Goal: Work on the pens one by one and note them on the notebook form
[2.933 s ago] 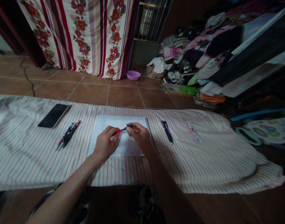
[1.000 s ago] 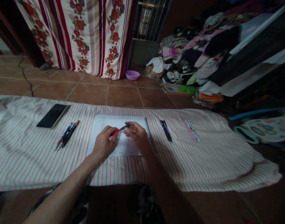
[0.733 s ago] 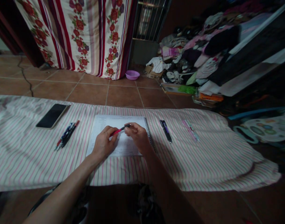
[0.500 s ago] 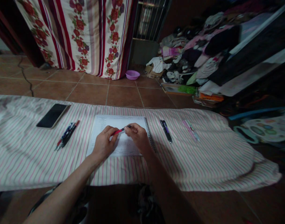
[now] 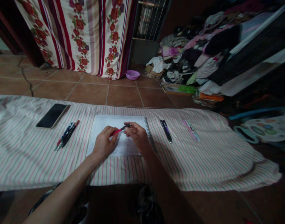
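Note:
A red pen with a black end point(image 5: 118, 130) is held slantwise above an open spiral notebook point(image 5: 126, 149). My left hand point(image 5: 104, 140) is closed on the red end of the pen. At the pen's black end, my right hand point(image 5: 137, 135) has its fingers bent, the index finger along the top and the thumb just below. The notebook lies under both hands, its page printed or written in faint lines, with the black spiral on the right side.
Several pens point(image 5: 67, 135) and a phone point(image 5: 52, 115) lie left on the striped cloth point(image 5: 210, 161). Right of the notebook are dark pens point(image 5: 165, 131) and slim pink and pale pens point(image 5: 191, 130). Beyond are a purple basin point(image 5: 132, 75), a curtain point(image 5: 93, 37) and piled clothes point(image 5: 191, 49).
My right thumb has shifted down off the pen's black end, so more of that end shows. My left hand keeps its hold, nearly still.

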The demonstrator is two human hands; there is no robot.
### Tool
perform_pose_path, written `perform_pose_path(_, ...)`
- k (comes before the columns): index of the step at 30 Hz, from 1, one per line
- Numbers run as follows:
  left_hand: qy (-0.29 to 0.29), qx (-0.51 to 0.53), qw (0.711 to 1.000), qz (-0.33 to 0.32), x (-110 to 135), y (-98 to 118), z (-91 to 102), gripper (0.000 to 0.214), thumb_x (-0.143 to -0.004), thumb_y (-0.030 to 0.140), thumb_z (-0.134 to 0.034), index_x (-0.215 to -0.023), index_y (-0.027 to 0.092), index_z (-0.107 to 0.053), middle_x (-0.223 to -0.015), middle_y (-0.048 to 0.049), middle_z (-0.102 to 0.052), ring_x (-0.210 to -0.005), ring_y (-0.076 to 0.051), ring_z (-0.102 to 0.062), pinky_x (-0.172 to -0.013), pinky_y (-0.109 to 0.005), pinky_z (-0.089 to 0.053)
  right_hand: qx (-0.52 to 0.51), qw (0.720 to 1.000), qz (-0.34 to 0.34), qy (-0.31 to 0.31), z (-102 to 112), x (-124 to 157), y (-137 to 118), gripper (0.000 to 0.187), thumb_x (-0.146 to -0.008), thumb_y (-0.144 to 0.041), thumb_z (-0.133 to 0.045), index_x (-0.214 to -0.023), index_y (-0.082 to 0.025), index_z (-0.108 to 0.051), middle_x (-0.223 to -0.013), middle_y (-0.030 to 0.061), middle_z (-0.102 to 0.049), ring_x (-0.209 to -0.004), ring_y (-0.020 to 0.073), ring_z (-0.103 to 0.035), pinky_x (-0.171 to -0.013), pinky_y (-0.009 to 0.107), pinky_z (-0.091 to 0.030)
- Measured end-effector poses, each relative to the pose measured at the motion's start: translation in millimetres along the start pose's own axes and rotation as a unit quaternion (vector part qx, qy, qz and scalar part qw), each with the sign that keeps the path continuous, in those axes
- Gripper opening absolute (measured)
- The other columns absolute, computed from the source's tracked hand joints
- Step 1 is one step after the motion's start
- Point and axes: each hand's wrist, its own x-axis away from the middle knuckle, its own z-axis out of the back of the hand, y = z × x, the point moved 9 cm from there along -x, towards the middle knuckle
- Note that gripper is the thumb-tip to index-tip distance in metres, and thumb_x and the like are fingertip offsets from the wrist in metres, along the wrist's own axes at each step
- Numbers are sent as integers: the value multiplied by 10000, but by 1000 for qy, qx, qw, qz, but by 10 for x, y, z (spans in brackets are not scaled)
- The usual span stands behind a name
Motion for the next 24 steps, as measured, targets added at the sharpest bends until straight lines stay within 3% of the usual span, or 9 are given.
perform_pose_path(9,-3,-5,1000,2,6,9,-2,134,-826,197,-489,-901,201,-600,-816,-19,-595,-725,-135,-578,-660,-257,-466,30,999,13,16,25,-20,25,208,-692,-371,-630,-764,-182,-582,-622,-14,-596,-595,118,-579,-595,251,-463)
perform_pose_path(16,2,-1,1000,5,-6,13,10,126,-822,188,-488,-881,189,-600,-788,-16,-585,-697,-128,-571,-647,-249,-463,-39,999,-29,0,-18,3,59,317,-672,-346,-656,-928,-176,-576,-713,5,-630,-683,135,-622,-633,270,-498)
perform_pose_path(24,0,-7,1000,5,0,9,7,125,-828,196,-488,-893,201,-595,-798,-14,-589,-703,-127,-570,-638,-250,-457,-31,999,-25,15,1,-7,68,246,-656,-351,-654,-832,-184,-614,-671,0,-625,-650,128,-604,-602,253,-480)
